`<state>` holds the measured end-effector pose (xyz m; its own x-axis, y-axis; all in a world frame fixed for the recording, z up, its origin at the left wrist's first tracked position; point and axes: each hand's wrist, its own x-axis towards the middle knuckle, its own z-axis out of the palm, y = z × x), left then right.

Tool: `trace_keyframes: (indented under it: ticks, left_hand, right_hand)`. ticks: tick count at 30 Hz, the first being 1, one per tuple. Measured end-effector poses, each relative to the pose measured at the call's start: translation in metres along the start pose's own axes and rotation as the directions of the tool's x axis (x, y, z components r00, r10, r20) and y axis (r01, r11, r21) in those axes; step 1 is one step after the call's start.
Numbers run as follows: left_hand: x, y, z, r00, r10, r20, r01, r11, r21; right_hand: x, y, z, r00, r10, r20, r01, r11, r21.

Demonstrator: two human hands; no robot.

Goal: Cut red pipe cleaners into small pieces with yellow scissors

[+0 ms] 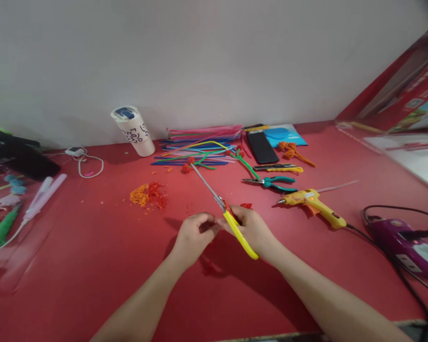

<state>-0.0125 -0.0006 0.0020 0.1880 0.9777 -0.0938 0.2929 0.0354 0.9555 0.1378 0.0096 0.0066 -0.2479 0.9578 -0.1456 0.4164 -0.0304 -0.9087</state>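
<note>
My right hand (255,230) is closed round a pair of scissors (237,232) with yellow handles. Their blades look shut and point away to the upper left, toward a small red fuzzy piece (188,165). Close against it, my left hand (194,237) has thumb and fingers pinched together. Whatever sits in that pinch is too small and blurred to make out. Beyond my left hand lies a pile of orange and red fuzzy clippings (142,195). Past my right hand is a small red scrap (247,206), and blurred red bits (209,267) show below the hands.
Coloured pipe cleaners (203,134) lie along the wall beside a white tumbler (133,130). Rightward are a phone (262,147), teal-handled pliers (271,182), a yellow glue gun (316,204) and a purple power strip (404,242) with cords. A pink flat iron (44,197) lies left.
</note>
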Motion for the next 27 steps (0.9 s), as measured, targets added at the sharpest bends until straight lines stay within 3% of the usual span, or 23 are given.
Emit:
trace_keyframes:
  ticks: [2, 5, 8, 11, 16, 27]
  left_hand:
    - [0.002, -0.001, -0.002, 0.995, -0.097, -0.013, 0.092, 0.973, -0.21]
    - [0.005, -0.001, -0.01, 0.987, -0.151, -0.049, 0.111, 0.88, -0.462]
    - [0.008, -0.003, -0.018, 0.975, -0.199, -0.095, 0.106, 0.803, -0.586]
    - [0.01, -0.004, -0.024, 0.964, -0.216, -0.154, 0.066, 0.757, -0.65]
    - [0.012, -0.004, -0.029, 0.965, -0.182, -0.19, -0.011, 0.695, -0.719]
    - [0.012, -0.005, -0.029, 0.962, -0.146, -0.231, -0.103, 0.589, -0.802]
  right_hand:
    - [-0.001, 0.0, -0.005, 0.999, -0.021, -0.036, 0.019, 0.997, -0.074]
    - [-0.003, -0.001, -0.013, 0.999, -0.037, -0.037, 0.023, 0.944, -0.329]
    - [-0.006, -0.001, -0.014, 0.998, -0.069, 0.014, 0.064, 0.819, -0.571]
    - [-0.008, 0.0, -0.009, 0.99, -0.122, 0.073, 0.138, 0.703, -0.697]
    - [-0.011, 0.003, -0.004, 0.98, -0.18, 0.089, 0.183, 0.618, -0.764]
    - [-0.011, 0.007, 0.0, 0.971, -0.176, 0.163, 0.232, 0.516, -0.824]
